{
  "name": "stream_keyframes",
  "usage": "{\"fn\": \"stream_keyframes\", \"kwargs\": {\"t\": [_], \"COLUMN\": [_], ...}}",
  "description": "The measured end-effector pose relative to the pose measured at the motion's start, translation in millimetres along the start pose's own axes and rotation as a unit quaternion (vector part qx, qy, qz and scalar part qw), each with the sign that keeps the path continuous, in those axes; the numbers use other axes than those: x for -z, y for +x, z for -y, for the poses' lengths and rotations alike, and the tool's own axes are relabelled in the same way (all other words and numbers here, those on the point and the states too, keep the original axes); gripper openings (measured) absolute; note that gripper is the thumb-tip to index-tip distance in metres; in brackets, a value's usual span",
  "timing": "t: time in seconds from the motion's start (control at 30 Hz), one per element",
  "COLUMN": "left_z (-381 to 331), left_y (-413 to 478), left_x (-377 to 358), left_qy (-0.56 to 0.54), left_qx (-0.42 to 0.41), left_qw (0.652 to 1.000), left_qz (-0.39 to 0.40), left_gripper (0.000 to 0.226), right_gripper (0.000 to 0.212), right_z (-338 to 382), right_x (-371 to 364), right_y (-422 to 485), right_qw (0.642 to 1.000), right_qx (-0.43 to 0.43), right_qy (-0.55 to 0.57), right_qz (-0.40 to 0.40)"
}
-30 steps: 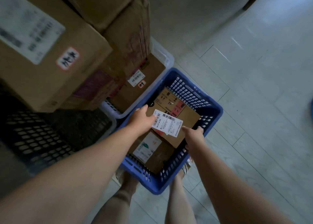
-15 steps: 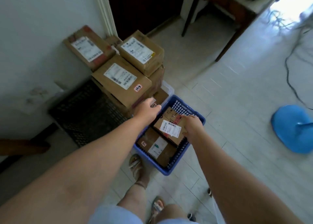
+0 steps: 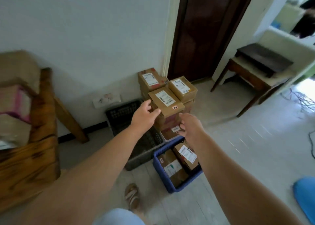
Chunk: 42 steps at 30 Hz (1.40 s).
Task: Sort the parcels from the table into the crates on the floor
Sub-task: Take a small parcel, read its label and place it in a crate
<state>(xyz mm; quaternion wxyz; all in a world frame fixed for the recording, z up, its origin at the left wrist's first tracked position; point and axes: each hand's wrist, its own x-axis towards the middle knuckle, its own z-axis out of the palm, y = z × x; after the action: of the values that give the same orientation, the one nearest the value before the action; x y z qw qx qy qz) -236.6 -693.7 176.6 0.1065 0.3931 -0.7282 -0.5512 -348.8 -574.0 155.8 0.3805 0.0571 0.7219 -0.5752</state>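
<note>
My left hand (image 3: 144, 116) hangs slack with fingers loosely spread and nothing in it, right in front of the near left corner of the top parcel (image 3: 167, 101) on the cardboard stack. I cannot tell whether the thumb touches the box. My right hand (image 3: 191, 126) is equally loose and empty, lower and to the right. It covers the stack's lower right side, and its forearm cuts across the right wall of the blue crate (image 3: 159, 158) on the floor. Inside that crate lie two parcels side by side: the near parcel (image 3: 172, 168) with a green-printed label, and the far parcel (image 3: 185, 158), whose white label is partly hidden by my arm. The stack seems to stand in a pale crate (image 3: 165, 138), of which only a strip of rim shows. To its left sits dark black crate (image 3: 144, 153) mesh, and I cannot make out whether it is one crate or two. No label is readable. Far right stands a small wooden desk (image 3: 245, 75), blurred. A wooden chair (image 3: 44, 139) is cut off at the left edge.
</note>
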Motion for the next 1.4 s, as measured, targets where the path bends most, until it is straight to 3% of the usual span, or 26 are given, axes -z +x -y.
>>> {"fn": "stream_keyframes", "kwargs": {"t": [0.1,0.3,0.53,0.77,1.03,1.4], "left_z": [-4,3,55,125,160,176], "left_y": [-28,-69,-107,-119,-94,5], "left_x": [55,154,280,430,532,543], "left_qy": [-0.02,-0.068,-0.076,-0.037,-0.053,-0.071], "left_qx": [-0.004,-0.01,0.004,0.042,0.058,0.077], "left_qw": [0.999,0.988,0.963,0.948,0.947,0.962], "left_qz": [-0.047,-0.138,-0.257,-0.314,-0.313,-0.251], "left_gripper": [0.062,0.059,0.051,0.052,0.051,0.049], "right_gripper": [0.035,0.049,0.038,0.044,0.044,0.052], "right_z": [18,33,18,-9,-3,26], "right_x": [-33,-128,-274,-430,-527,-570], "right_y": [-34,-83,-130,-172,-172,-104], "right_qw": [0.999,0.988,0.974,0.964,0.957,0.964], "right_qx": [0.024,0.093,0.126,0.143,0.181,0.151], "right_qy": [-0.009,-0.038,-0.073,-0.111,-0.165,-0.183], "right_qz": [0.044,0.117,0.173,0.192,0.154,0.122]}}
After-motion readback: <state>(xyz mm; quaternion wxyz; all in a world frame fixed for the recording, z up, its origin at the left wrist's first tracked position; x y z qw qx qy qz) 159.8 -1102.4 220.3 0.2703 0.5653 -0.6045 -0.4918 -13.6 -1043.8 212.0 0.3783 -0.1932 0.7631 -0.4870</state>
